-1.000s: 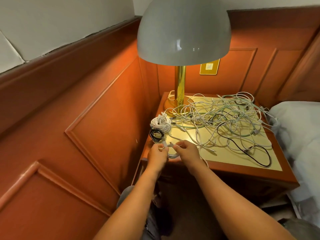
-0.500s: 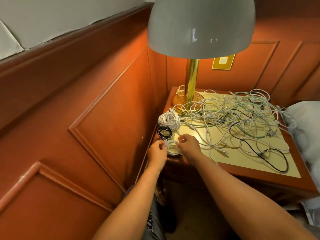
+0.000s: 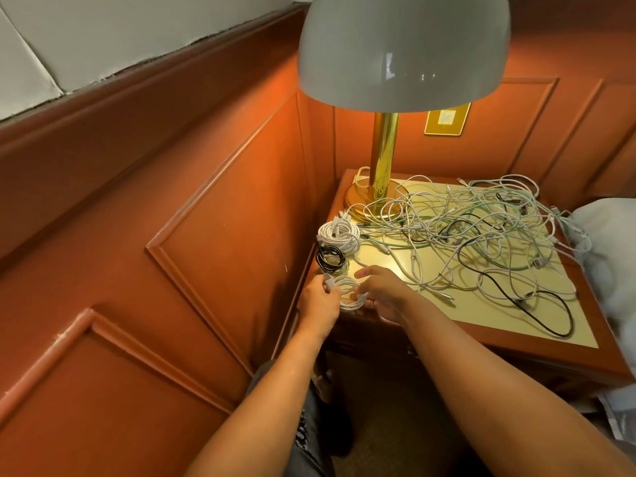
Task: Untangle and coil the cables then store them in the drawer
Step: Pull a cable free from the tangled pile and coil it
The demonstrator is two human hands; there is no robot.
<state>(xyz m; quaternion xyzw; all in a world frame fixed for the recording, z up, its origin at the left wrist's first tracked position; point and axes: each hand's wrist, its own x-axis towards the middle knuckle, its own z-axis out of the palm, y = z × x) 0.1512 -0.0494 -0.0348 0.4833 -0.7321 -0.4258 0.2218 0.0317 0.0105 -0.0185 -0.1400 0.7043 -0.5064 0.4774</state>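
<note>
Both hands are at the near left corner of the nightstand surface [image 3: 537,342], working one small white coil [image 3: 349,293]. The left hand [image 3: 318,301] pinches the plug end against the loops so the bundle can't spring open; the right hand [image 3: 383,293] cups the other side, fingers curled loosely round it, likely steadying the last wrap. Just behind sit a finished black coil [image 3: 329,259] and a bigger white coil [image 3: 339,236], parked clear of the tangled cables [image 3: 481,232] spread beside the brass lamp [image 3: 383,160]. Compared with half a second ago, the right fingers have spread wider over the coil. No drawer in sight.
</note>
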